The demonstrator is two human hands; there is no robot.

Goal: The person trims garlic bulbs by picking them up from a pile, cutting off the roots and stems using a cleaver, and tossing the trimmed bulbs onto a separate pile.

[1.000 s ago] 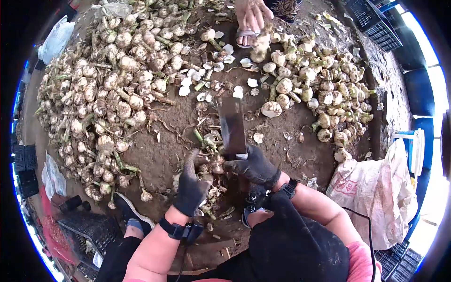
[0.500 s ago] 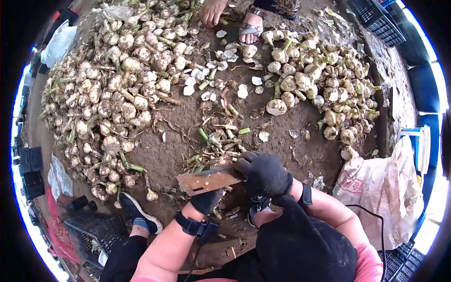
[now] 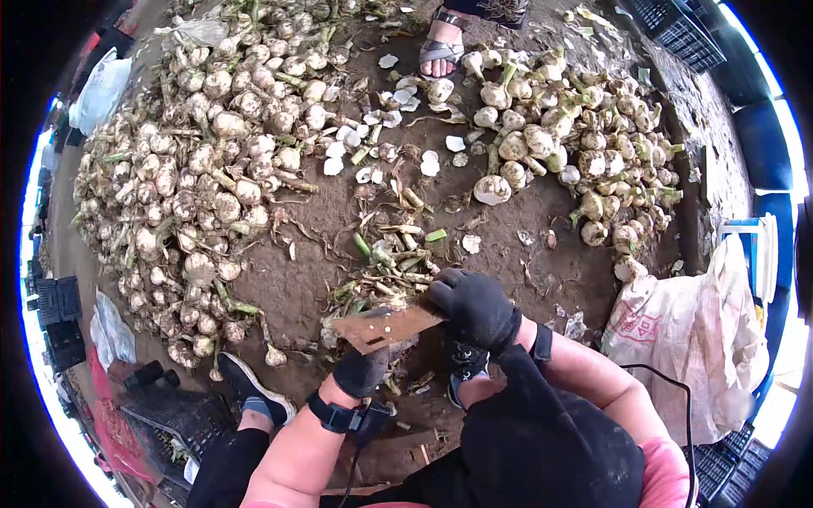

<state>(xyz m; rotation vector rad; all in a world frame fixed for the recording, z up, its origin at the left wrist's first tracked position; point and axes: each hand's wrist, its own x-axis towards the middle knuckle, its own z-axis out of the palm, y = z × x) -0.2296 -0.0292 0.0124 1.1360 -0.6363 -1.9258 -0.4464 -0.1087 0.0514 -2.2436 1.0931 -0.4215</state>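
Observation:
My right hand (image 3: 474, 311), in a dark glove, is wrapped round the handle end of a wide rusty blade (image 3: 385, 328). The blade lies level, pointing left over my left hand (image 3: 362, 370). That hand is gloved too, and its fingers are mostly hidden under the blade; what it holds cannot be made out. Just beyond the blade is a heap of cut stalks and roots (image 3: 394, 262). A large pile of bulbs with stalks (image 3: 195, 178) covers the ground at the left, and a smaller pile of trimmed bulbs (image 3: 584, 152) is at the right.
Another person's sandalled foot (image 3: 441, 52) is at the top centre. A pale woven sack (image 3: 677, 339) and a blue-and-white bucket (image 3: 762, 254) stand at the right. Black crates are at the lower left (image 3: 182, 419) and upper right (image 3: 677, 34). My shoe (image 3: 254, 389) is near the left pile.
The blade has swung from upright to level over my left hand, which has moved slightly right and down. The other person's hand has left the view, and a bulb lies near their foot.

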